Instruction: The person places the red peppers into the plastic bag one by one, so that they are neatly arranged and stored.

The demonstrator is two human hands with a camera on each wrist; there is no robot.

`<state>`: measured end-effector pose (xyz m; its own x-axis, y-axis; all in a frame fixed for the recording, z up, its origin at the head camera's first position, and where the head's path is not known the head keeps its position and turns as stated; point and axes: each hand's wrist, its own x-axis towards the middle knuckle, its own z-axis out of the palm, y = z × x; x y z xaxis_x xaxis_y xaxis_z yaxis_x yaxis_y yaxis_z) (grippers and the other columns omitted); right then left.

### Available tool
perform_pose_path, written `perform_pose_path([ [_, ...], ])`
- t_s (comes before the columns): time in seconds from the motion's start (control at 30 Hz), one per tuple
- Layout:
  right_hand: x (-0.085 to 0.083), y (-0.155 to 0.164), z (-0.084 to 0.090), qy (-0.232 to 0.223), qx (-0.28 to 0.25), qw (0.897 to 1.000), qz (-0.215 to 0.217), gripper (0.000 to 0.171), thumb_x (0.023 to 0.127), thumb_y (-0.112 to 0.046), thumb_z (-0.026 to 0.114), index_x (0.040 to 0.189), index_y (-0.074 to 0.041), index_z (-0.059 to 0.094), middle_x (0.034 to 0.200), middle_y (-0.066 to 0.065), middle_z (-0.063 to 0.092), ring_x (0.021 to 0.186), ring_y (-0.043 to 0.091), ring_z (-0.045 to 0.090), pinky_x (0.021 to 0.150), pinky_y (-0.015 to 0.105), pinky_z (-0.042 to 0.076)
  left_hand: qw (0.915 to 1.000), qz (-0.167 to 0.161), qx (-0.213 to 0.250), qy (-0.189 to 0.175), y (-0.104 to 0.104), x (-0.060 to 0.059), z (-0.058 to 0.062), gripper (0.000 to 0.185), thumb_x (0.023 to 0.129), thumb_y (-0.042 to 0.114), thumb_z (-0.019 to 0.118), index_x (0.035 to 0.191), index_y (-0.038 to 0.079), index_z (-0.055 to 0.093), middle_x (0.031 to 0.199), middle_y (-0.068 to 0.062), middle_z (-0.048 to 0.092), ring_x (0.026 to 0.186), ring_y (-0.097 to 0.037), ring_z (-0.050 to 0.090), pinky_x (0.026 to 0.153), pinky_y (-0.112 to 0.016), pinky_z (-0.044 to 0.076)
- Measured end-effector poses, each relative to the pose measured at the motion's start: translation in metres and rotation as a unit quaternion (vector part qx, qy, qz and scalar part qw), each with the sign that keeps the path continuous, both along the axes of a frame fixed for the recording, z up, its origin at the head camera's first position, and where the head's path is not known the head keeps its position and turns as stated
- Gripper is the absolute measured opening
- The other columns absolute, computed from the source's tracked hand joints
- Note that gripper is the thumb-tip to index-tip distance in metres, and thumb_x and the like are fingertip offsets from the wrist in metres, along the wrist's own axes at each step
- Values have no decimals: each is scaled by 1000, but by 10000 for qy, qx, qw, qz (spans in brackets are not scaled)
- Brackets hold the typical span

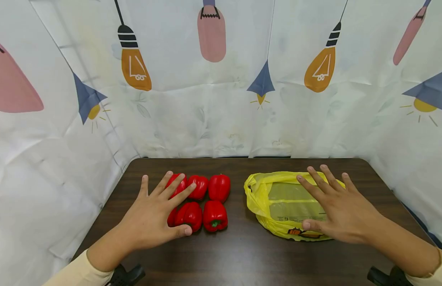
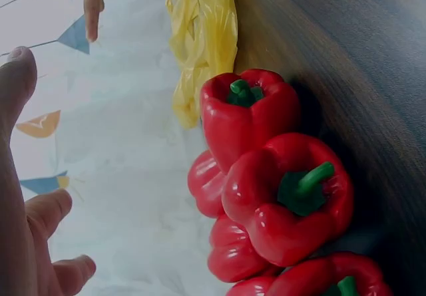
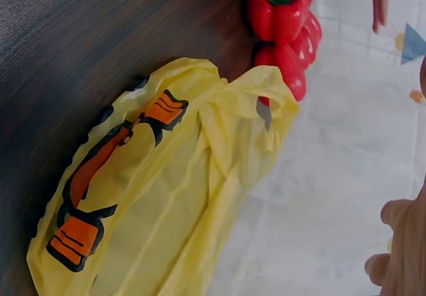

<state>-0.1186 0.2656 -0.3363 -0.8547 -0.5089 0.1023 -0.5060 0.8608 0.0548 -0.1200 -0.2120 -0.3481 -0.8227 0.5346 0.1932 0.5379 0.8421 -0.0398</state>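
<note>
Several red bell peppers (image 1: 215, 216) with green stems sit in two rows left of the table's middle. My left hand (image 1: 154, 216) hovers over the left ones with fingers spread, partly covering them in the head view. The left wrist view shows a bell pepper (image 2: 286, 196) close up, apart from the fingers. To the right lies a yellow plastic bag (image 1: 264, 198), its mouth spread around a flat greenish panel inside; what that is I cannot tell. My right hand (image 1: 344, 212) is spread above the bag's right side. In the right wrist view the bag (image 3: 166, 196) bears an orange-and-black print.
The dark wood-grain table (image 1: 221, 258) has rounded back corners. A white curtain (image 1: 206, 119) printed with lamps and bulbs hangs behind it and on both sides. Black wrist straps (image 1: 126, 275) show near both cream sleeves.
</note>
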Motion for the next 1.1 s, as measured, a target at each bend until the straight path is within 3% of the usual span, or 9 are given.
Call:
perform_pose_path([
  [0.07, 0, 2, -1, 65, 3, 10000, 33, 103, 91, -72, 58, 166, -27, 4, 171, 9, 1, 155, 35, -8, 117, 64, -13, 10000, -6, -4, -42, -2, 1, -1, 97, 85, 87, 44, 163, 31, 29, 169, -4, 21, 155, -37, 7, 111, -74, -14],
  [0.23, 1, 5, -3, 182, -28, 9998, 111, 102, 91, -69, 61, 166, -25, 8, 171, 9, 2, 155, 34, -7, 118, 66, -7, 10000, 12, -11, -82, -5, 3, -2, 96, 86, 86, 44, 163, 32, 28, 169, -3, 18, 156, -36, 6, 111, -72, -16],
  [0.6, 5, 10, -10, 152, -154, 9997, 91, 100, 92, -67, 62, 166, -26, 10, 171, 11, 5, 155, 36, -4, 118, 66, -4, 9998, 131, -9, -163, -12, 4, -6, 95, 86, 85, 46, 163, 33, 26, 168, -7, 22, 155, -38, 8, 110, -72, -18],
  [0.8, 7, 12, -16, 176, -159, 9997, 88, 99, 92, -68, 60, 166, -26, 10, 171, 11, 5, 155, 34, -6, 120, 61, -8, 9996, 203, 41, -173, -15, 7, -11, 94, 86, 84, 49, 163, 33, 27, 168, -6, 22, 155, -38, 10, 111, -74, -14],
  [1.1, 10, 15, -22, 350, -146, 9992, 110, 98, 92, -66, 62, 166, -23, 14, 171, 11, 8, 155, 34, -3, 121, 59, -6, 9993, 240, 191, -196, -22, 10, -21, 92, 87, 81, 53, 162, 33, 30, 168, -5, 23, 154, -39, 12, 111, -76, -7],
])
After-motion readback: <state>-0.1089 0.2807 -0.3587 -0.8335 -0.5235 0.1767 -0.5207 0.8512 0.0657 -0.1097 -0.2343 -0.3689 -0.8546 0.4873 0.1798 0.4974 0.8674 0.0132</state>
